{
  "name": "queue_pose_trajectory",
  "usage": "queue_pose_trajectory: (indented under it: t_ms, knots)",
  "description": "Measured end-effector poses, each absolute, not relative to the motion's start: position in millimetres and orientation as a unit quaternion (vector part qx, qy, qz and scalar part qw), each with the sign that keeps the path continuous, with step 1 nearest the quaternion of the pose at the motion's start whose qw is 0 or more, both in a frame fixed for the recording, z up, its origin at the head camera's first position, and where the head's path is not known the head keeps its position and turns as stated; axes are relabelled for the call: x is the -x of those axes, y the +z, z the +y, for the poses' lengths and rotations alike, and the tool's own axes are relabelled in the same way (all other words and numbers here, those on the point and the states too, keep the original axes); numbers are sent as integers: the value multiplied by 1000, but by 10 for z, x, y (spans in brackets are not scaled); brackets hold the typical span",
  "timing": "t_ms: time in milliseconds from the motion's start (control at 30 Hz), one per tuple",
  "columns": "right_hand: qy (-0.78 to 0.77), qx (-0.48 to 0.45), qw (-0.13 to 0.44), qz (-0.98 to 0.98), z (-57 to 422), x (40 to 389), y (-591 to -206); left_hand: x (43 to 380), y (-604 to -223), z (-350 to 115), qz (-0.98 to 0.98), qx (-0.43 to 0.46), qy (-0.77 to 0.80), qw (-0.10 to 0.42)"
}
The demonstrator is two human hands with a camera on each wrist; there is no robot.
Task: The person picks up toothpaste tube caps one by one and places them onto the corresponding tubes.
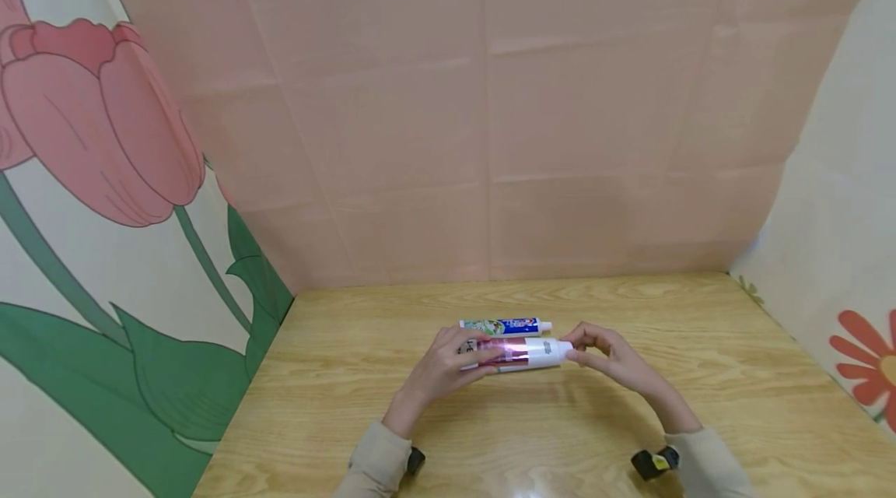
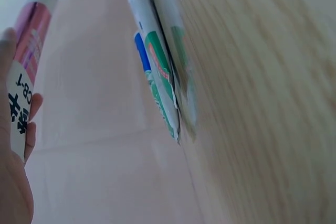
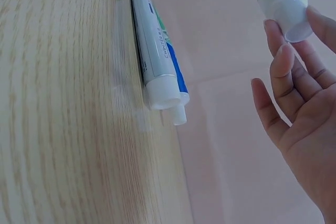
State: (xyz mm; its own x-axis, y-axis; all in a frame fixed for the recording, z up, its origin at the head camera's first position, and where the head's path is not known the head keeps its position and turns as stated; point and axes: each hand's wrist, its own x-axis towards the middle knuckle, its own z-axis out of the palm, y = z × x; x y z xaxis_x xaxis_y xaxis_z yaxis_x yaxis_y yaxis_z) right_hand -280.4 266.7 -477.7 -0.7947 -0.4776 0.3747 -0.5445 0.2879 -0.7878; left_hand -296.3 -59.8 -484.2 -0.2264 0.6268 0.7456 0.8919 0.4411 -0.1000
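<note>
A toothpaste tube, white with a shiny pink band, is held level above the table. My left hand grips it round its crimped-end half, thumb on one side and fingers on the other in the left wrist view. At the other end, my right hand pinches the white cap between thumb and fingertips. Below lie two more toothpaste tubes side by side: a white and green tube, mostly hidden under the held one in the head view, and a blue and green tube behind it.
The wood-grain table runs back to a creased pink cloth. Walls painted with flowers stand at left and right. Both wrists carry a dark strapped device, such as the one at the right cuff.
</note>
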Motion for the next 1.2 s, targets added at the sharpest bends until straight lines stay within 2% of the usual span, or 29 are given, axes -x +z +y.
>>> queue_pose_trajectory:
  t_ms: [500, 1200]
  knots:
    - [519, -339, 31, -784, 2657, 2781, -4737, 2955, -4840, -595, -760, 501, -171, 377]
    - [571, -364, -44, -734, 2706, 2812, -4734, 2923, -4808, -567, -748, 508, -149, 401]
